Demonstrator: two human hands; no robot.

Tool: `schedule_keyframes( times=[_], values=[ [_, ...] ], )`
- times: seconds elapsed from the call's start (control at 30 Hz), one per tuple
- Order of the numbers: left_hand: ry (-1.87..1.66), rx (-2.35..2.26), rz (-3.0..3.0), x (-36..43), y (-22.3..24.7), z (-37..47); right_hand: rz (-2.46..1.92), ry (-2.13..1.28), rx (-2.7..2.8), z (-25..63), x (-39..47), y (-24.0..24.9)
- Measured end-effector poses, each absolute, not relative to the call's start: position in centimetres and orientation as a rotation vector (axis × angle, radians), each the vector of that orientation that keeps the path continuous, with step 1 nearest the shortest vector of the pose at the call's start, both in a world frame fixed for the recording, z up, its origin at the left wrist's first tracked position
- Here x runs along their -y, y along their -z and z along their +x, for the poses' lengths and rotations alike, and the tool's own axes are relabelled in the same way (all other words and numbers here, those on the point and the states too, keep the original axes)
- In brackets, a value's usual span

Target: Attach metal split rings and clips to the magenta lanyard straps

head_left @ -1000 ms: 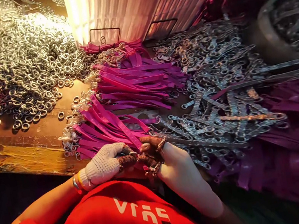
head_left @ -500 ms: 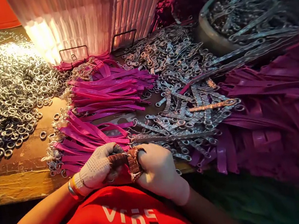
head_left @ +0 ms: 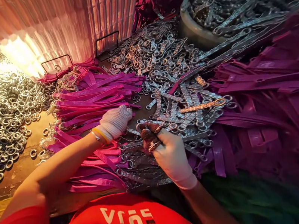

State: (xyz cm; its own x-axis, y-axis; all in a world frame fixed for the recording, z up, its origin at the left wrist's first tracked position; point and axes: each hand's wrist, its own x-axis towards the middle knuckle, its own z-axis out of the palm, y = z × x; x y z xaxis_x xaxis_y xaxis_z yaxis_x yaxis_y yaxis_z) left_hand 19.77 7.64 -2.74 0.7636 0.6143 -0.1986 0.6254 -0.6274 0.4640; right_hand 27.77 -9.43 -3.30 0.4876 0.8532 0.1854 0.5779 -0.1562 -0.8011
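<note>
My left hand (head_left: 117, 122), in a white dotted glove, is closed over the right edge of the bundled magenta strips (head_left: 87, 99); its fingertips are hidden from view. To its right, my right hand (head_left: 166, 147), in a pale glove with dark brown fingertips, is closed at the edge of the silver links with ringed ends (head_left: 189, 98). Whatever lies between its fingers is too small to make out. The two hands are apart. More magenta strips (head_left: 94, 173) lie below my left forearm.
Loose metal rings (head_left: 4, 108) are heaped at the left. A ribbed translucent panel (head_left: 61, 23) stands at the back. At the back right, a round bowl (head_left: 196, 30) overflows with metal chains. Purple strips (head_left: 265, 108) cover the right side.
My hands have parted from in front of my chest and moved forward over the table, the left toward the magenta strips, the right to the silver links. The view has shifted slightly.
</note>
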Motion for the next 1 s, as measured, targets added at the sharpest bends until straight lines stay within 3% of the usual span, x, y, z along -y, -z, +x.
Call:
schedule_keyframes(
  times=[0.17,0.3,0.43,0.53,0.8,1.0],
  values=[
    [0.047,-0.968,2.337,-7.9,3.4,22.4,-1.839,-0.451,1.258,27.7,9.7,3.4],
    [-0.145,-0.832,2.16,-7.8,1.4,16.3,-1.746,-0.372,1.348,27.6,9.6,3.8],
    [-0.318,-0.927,1.445,-5.6,-0.6,9.2,-1.622,-0.369,1.558,26.1,8.6,3.3],
    [-0.36,-0.967,1.308,-3.0,-0.8,6.7,-1.64,-0.325,1.749,24.4,7.7,2.4],
    [-0.342,-0.955,1.87,-1.2,0.5,5.8,-1.923,0.115,2.186,21.5,8.1,1.2],
    [-0.15,-0.811,2.077,0.3,4.4,5.4,-1.973,0.113,2.094,21.1,8.3,3.1]
  ],
)
